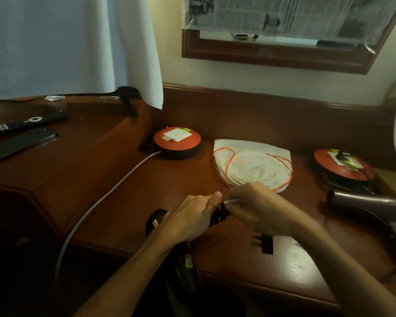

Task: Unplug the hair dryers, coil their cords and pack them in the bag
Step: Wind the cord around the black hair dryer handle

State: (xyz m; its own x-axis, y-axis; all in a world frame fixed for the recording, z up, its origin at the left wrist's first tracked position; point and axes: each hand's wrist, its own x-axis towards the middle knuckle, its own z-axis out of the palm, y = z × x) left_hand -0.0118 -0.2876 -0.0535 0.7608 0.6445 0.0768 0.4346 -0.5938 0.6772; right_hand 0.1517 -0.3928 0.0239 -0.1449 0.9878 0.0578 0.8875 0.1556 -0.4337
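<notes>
My left hand (192, 216) grips a bundle of coiled black cord (217, 216) above the desk's front edge. My right hand (261, 209) pinches a thin pale tie at the top of that bundle. The cord's black plug (264, 244) hangs below my right wrist. A black hair dryer (156, 221) lies under my left wrist, mostly hidden. A second, brown hair dryer (370, 207) lies at the right, its plug in the right orange reel (343, 167). A white drawstring bag (254, 164) with orange cord lies flat behind my hands.
A left orange extension reel (177, 141) with a white socket face sits at the back, its grey cable (101, 197) running off the desk's front. A remote (28, 123) and a phone (18, 143) lie on the raised ledge left. A white cloth (78, 42) hangs above.
</notes>
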